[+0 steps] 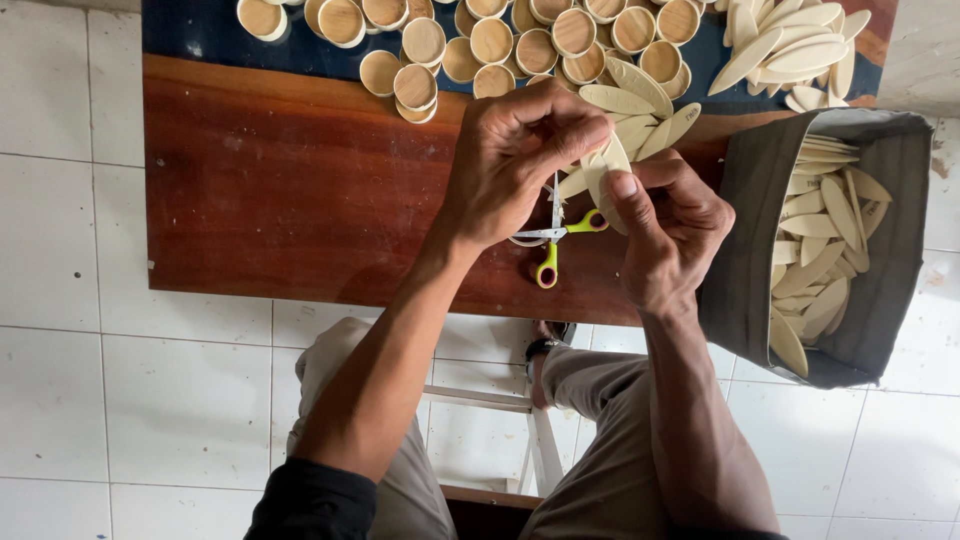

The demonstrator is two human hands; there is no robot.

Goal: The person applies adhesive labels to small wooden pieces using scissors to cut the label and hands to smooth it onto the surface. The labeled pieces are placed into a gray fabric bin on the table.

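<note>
Oval wooden blanks [605,165], pale and leaf-shaped, are pinched between a seated person's two hands above a dark red-brown wooden table [280,190] set on white floor tiles. At the far left of the scene the tabletop lies bare, its back edge turning dark blue. Along that back edge a spread of small round wooden cups [490,40] sits in a loose cluster, rims pale and insides tan. Below the cups, the left hand [515,160] curls inward, fingers bent and closed around the top of the thin blanks, thumb pressed against them. Just under that hand, small scissors with yellow-green handles [553,240] lie on the table, blades partly open, one loop near the table's front edge. To the right, the right hand [665,225] is clamped on the same blanks from the other side, thumb flat on the face of the nearest piece and fingers folded behind. The blanks stand nearly upright between the two hands, which are close together and almost touching. Behind the hands, more loose ovals [790,50] are heaped near the table's far right corner. At the far right, an open grey bag [740,260] leans against the table's end, filled with more of the same pale oval pieces. The person's knees in khaki trousers show below the table.
</note>
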